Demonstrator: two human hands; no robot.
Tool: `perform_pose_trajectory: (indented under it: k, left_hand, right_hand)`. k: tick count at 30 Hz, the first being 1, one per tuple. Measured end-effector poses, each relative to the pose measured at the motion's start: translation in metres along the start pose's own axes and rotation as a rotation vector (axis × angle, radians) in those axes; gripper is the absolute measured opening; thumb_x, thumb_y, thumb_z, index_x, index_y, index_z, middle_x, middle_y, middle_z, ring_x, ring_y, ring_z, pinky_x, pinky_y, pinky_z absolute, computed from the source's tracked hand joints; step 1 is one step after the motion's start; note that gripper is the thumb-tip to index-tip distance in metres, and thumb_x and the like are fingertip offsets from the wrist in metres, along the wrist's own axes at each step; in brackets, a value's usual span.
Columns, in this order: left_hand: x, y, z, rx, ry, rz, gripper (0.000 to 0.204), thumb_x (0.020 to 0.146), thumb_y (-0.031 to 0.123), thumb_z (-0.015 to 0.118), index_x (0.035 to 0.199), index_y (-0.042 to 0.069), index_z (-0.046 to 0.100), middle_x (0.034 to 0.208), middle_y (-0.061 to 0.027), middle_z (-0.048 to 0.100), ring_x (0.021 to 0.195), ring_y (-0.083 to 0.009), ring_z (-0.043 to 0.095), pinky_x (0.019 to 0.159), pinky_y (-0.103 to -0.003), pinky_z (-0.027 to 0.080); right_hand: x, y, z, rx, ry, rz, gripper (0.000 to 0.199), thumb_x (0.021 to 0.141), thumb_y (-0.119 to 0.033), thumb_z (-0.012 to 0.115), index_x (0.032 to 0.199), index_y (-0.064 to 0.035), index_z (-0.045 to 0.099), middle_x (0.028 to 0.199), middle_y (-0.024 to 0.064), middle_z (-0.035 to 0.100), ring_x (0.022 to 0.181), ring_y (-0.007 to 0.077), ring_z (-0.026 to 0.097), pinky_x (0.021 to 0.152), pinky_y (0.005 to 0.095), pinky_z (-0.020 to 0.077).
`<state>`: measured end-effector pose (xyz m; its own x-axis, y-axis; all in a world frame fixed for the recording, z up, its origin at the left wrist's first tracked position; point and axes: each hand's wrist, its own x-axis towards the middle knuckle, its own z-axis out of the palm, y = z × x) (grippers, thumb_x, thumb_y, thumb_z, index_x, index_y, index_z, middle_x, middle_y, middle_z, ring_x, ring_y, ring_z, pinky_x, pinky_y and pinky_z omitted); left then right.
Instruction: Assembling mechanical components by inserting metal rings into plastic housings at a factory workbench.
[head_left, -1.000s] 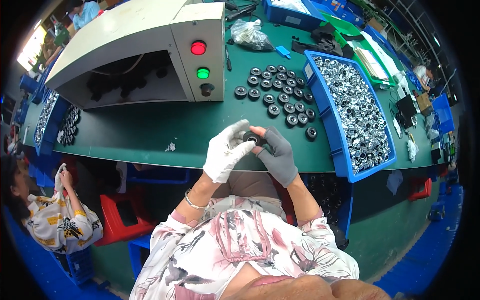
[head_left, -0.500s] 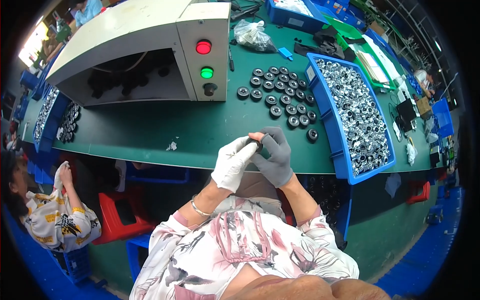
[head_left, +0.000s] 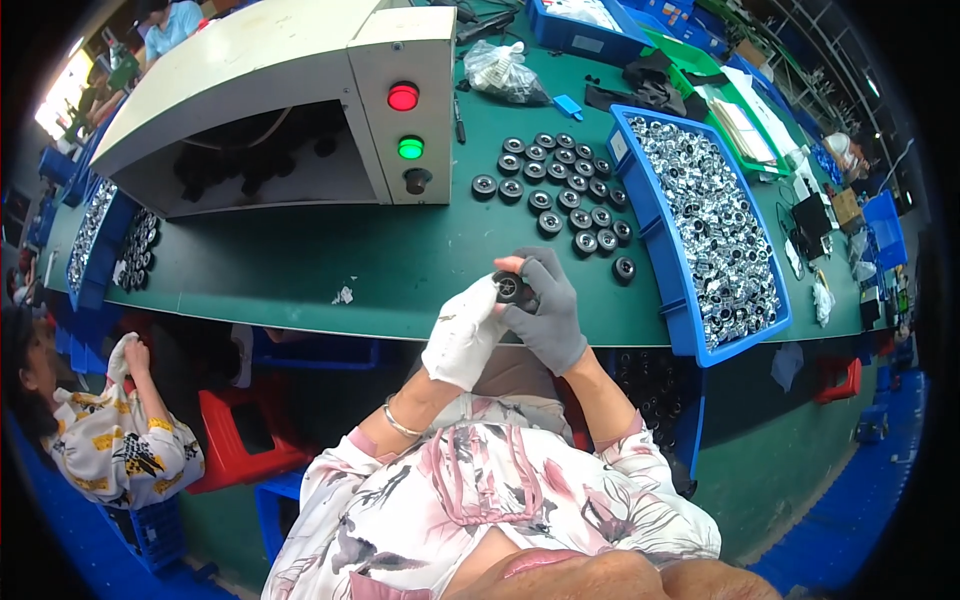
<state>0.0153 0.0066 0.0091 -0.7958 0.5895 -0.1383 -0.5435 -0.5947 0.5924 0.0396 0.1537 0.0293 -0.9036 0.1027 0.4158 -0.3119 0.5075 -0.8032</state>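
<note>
A small black wheel (head_left: pixel 508 288) with a silvery spoked centre is held between my two hands, above the front edge of the green table. My left hand (head_left: pixel 465 328), in a white glove, closes on its left side. My right hand (head_left: pixel 548 315), in a grey glove with a bare fingertip showing, grips it from the right. Beyond my hands, several similar black wheels (head_left: pixel 568 198) lie in loose rows on the table. A blue tray (head_left: pixel 684 305) full of shiny metal parts (head_left: pixel 712 225) stands to their right.
A cream machine (head_left: pixel 402 55) with a dark opening, a red and a green light stands at the back left. Another blue tray (head_left: pixel 97 262) lies beyond its left side. A plastic bag (head_left: pixel 505 72) sits behind the wheels. A co-worker (head_left: pixel 125 430) sits at the left.
The wheel has turned in my hands, so its spoked face now shows more fully. My left fingers have shifted down and left of it.
</note>
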Motion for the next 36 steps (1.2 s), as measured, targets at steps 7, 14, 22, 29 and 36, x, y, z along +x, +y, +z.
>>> perform_pose_trajectory:
  k: [7,14,22,29,36]
  left_hand:
    - [0.009,0.001,-0.003,-0.208,-0.159,-0.154,0.037,0.106,0.033,0.049,0.125,0.002,0.056,0.118,-0.0093,0.061,0.11,-0.0194,0.059,0.099,-0.035,0.047]
    - [0.016,-0.02,-0.025,0.093,-0.093,-0.084,0.043,0.101,0.042,0.057,0.122,0.005,0.055,0.113,-0.0078,0.062,0.105,-0.019,0.059,0.099,-0.035,0.046]
    - [0.009,-0.003,-0.006,-0.035,-0.079,-0.114,0.048,0.098,0.046,0.061,0.122,0.004,0.057,0.114,-0.007,0.062,0.11,-0.0173,0.057,0.1,-0.035,0.044]
    - [0.005,0.002,0.003,-0.029,-0.073,-0.131,0.043,0.1,0.036,0.062,0.124,0.0,0.059,0.115,-0.0056,0.063,0.108,-0.0151,0.059,0.096,-0.033,0.047]
    - [0.012,0.016,0.005,1.19,0.091,0.542,0.052,0.079,0.001,0.079,0.127,-0.002,0.06,0.112,-0.0106,0.065,0.096,-0.0161,0.066,0.085,-0.028,0.054]
  right_hand:
    - [0.003,0.002,-0.015,0.085,-0.121,0.014,0.049,0.074,-0.017,0.083,0.118,-0.0036,0.068,0.116,0.0059,0.057,0.1,0.015,0.057,0.083,0.0251,0.0464]
    - [0.001,0.004,-0.014,0.157,-0.126,-0.015,0.043,0.077,-0.016,0.081,0.116,-0.0011,0.068,0.112,0.007,0.059,0.099,0.0154,0.058,0.082,0.0265,0.048]
    - [-0.001,-0.007,-0.009,0.23,-0.015,0.083,0.04,0.077,-0.017,0.083,0.11,-0.0001,0.068,0.105,0.0059,0.061,0.094,0.0156,0.058,0.073,0.0257,0.0484]
    - [-0.004,0.01,-0.011,-0.069,-0.033,-0.165,0.056,0.074,-0.017,0.083,0.125,-0.0027,0.064,0.117,0.0071,0.058,0.097,0.0163,0.055,0.076,0.0287,0.0496]
    - [-0.01,0.005,-0.046,0.437,0.206,0.237,0.057,0.091,-0.024,0.071,0.137,0.004,0.051,0.129,0.0105,0.058,0.116,0.0185,0.058,0.097,0.0328,0.0479]
